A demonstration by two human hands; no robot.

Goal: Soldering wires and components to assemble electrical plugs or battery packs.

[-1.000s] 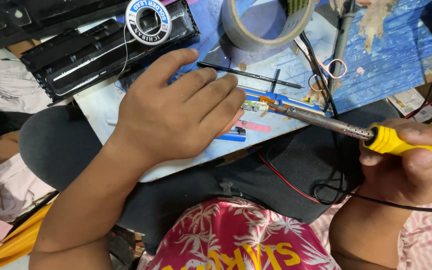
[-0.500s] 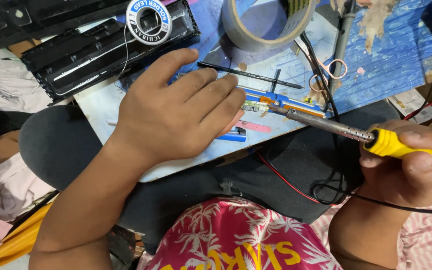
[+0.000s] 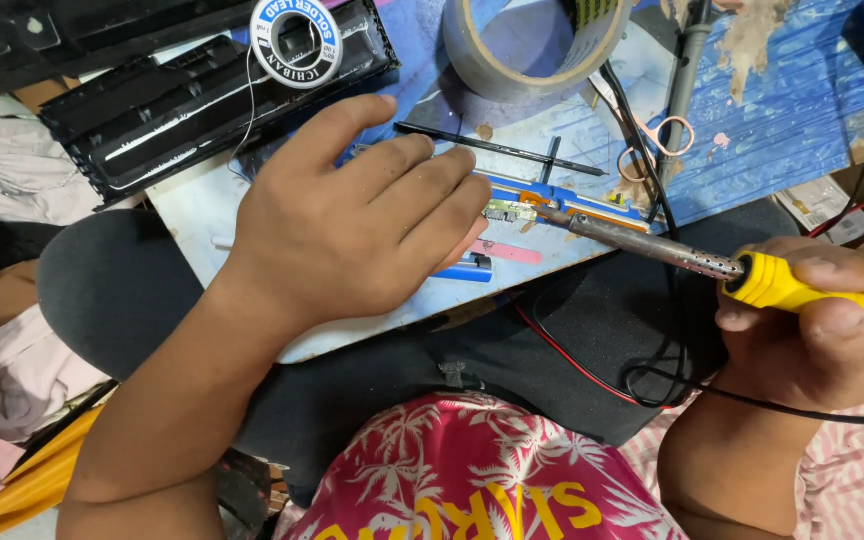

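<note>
My left hand (image 3: 352, 225) lies palm down on a white board (image 3: 202, 215) across my lap, its fingertips pinning a small green circuit board (image 3: 509, 211) that sits in a blue and orange part (image 3: 592, 206). My right hand (image 3: 822, 325) is closed around the yellow handle of a soldering iron (image 3: 652, 245). The iron's metal tip touches the right end of the circuit board, just beyond my left fingertips. A thin black rod (image 3: 497, 148) lies just above my left fingers.
A spool of solder wire (image 3: 295, 40) rests on a black ribbed plastic casing (image 3: 182, 95) at the upper left. A roll of brown tape (image 3: 532, 45) stands at the top. Small scissors (image 3: 657, 150), black cables and a red wire (image 3: 572, 360) lie near my right hand.
The soldering iron tip has slid a little left along the blue part toward my left fingertips. My left hand has stayed in place.
</note>
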